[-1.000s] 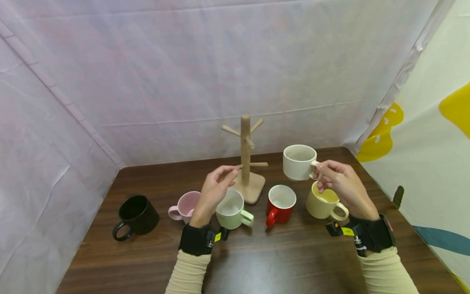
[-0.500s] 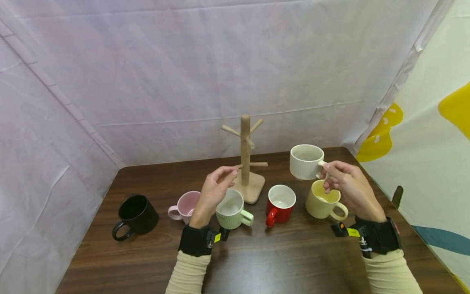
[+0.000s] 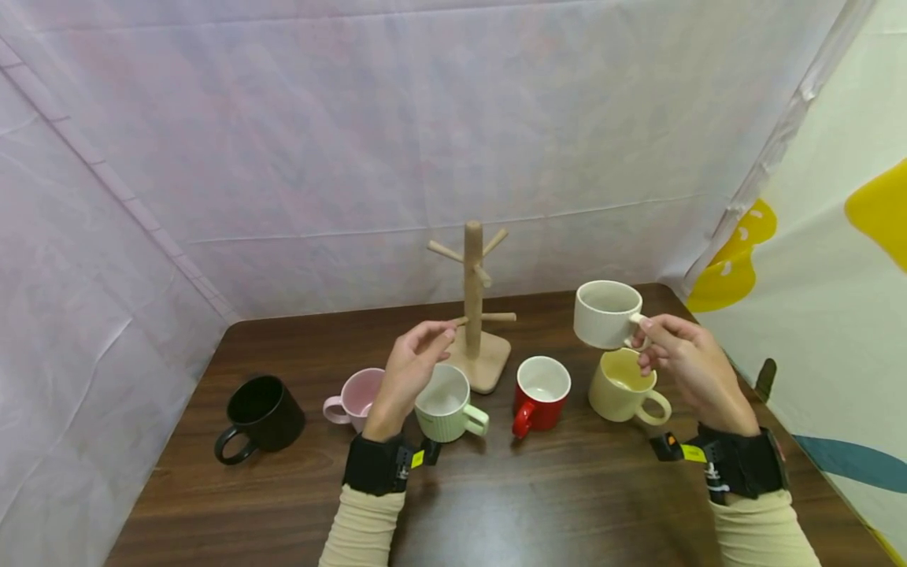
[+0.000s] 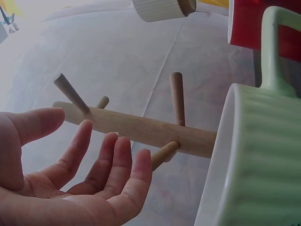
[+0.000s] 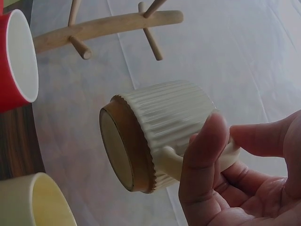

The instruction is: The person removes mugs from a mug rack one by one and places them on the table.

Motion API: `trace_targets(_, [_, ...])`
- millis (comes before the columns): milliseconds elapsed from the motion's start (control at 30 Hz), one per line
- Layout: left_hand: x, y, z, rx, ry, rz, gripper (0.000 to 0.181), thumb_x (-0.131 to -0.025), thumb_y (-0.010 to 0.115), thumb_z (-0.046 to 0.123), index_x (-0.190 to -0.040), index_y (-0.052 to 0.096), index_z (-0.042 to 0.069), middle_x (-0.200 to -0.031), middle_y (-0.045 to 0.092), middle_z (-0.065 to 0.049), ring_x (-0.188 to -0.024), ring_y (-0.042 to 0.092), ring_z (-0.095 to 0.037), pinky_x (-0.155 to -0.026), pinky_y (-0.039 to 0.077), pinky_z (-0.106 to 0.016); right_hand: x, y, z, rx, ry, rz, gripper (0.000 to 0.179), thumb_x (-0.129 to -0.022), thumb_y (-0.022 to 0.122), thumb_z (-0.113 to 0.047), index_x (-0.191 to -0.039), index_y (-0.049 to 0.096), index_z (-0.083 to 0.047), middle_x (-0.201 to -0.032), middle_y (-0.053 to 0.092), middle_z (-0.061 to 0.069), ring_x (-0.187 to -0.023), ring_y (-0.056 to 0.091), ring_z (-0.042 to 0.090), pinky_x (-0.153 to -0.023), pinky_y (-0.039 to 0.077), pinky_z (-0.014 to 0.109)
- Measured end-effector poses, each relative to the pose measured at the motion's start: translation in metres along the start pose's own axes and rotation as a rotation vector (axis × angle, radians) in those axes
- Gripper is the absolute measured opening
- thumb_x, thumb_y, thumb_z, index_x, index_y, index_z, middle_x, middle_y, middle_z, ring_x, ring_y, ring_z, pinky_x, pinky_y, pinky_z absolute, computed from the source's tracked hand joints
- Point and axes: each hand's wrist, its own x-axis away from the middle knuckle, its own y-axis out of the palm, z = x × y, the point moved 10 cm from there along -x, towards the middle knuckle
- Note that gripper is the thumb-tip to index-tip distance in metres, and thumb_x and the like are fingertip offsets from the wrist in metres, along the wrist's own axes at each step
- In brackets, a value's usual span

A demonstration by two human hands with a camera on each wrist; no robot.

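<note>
My right hand [image 3: 690, 370] pinches the handle of a white ribbed mug [image 3: 598, 323], raised upright above the table behind the yellow mug [image 3: 611, 398]. The right wrist view shows the thumb and fingers on that handle, and the unglazed brown foot of the white mug [image 5: 174, 117]. A wooden mug tree [image 3: 472, 295] with bare pegs stands at the back middle. Close to one of its lower left pegs, my left hand [image 3: 409, 374] hovers with loosely bent fingers. Seen from the left wrist, the fingers [image 4: 122, 165] hold nothing; whether they touch the peg [image 4: 164, 153] I cannot tell.
Below the left hand is a green mug [image 3: 446, 424], with a pink mug [image 3: 364, 391] partly hidden behind the wrist. A red mug [image 3: 547, 411] stands between the green and yellow ones. Far left is a black mug [image 3: 279, 417]. White cloth [image 3: 319, 157] walls off the dark wooden table [image 3: 510, 504].
My right hand has carried the white mug steadily to the right, away from the mug tree. The left hand has stayed beside the lower peg. The mugs on the table have not moved.
</note>
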Motion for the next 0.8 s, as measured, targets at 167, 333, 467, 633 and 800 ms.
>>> trace_targets(167, [0.001, -0.001, -0.002, 0.003, -0.007, 0.007, 0.029, -0.091, 0.061, 0.024, -0.111, 0.064, 0.003, -0.121, 0.062, -0.012, -0.109, 0.056, -0.025, -0.094, 0.049, -0.044, 0.001, -0.006, 0.002, -0.022, -0.010, 0.006, 0.034, -0.093, 0.057, -0.027, -0.096, 0.056, 0.007, -0.081, 0.061, 0.003, -0.062, 0.058, 0.013, -0.053, 0.054, 0.023])
trace_targets(333, [0.001, -0.001, -0.002, 0.022, -0.004, 0.004, 0.030, -0.091, 0.062, 0.023, -0.111, 0.063, 0.001, -0.122, 0.062, -0.014, -0.112, 0.054, -0.033, -0.096, 0.047, -0.048, 0.003, -0.013, 0.003, -0.030, -0.026, 0.001, 0.033, -0.094, 0.056, -0.026, -0.098, 0.056, 0.007, -0.081, 0.061, 0.002, -0.063, 0.059, 0.013, -0.054, 0.054, 0.022])
trace_targets(467, [0.001, -0.001, -0.002, 0.039, 0.006, 0.001, 0.030, -0.091, 0.061, 0.021, -0.110, 0.063, -0.002, -0.122, 0.061, -0.017, -0.113, 0.051, -0.038, -0.096, 0.046, -0.051, 0.005, -0.019, 0.004, -0.067, -0.041, -0.010, 0.030, -0.095, 0.054, -0.024, -0.098, 0.056, 0.005, -0.083, 0.061, 0.003, -0.064, 0.059, 0.013, -0.054, 0.055, 0.022])
trace_targets(633, [0.000, -0.001, -0.002, 0.044, 0.007, 0.002, 0.029, -0.091, 0.061, 0.020, -0.109, 0.063, -0.003, -0.122, 0.061, -0.017, -0.110, 0.053, -0.036, -0.095, 0.047, -0.050, 0.007, -0.031, 0.006, -0.029, -0.029, 0.041, 0.033, -0.095, 0.054, -0.027, -0.100, 0.057, 0.006, -0.082, 0.061, 0.001, -0.064, 0.060, 0.013, -0.055, 0.055, 0.022])
trace_targets(800, [0.000, -0.001, -0.003, 0.040, 0.005, -0.001, 0.032, -0.091, 0.062, 0.021, -0.111, 0.062, -0.004, -0.124, 0.060, -0.019, -0.111, 0.053, -0.035, -0.096, 0.046, -0.051, 0.010, -0.038, 0.006, -0.055, -0.028, 0.050, 0.031, -0.094, 0.055, -0.025, -0.101, 0.058, 0.005, -0.082, 0.061, 0.001, -0.064, 0.060, 0.013, -0.056, 0.056, 0.022])
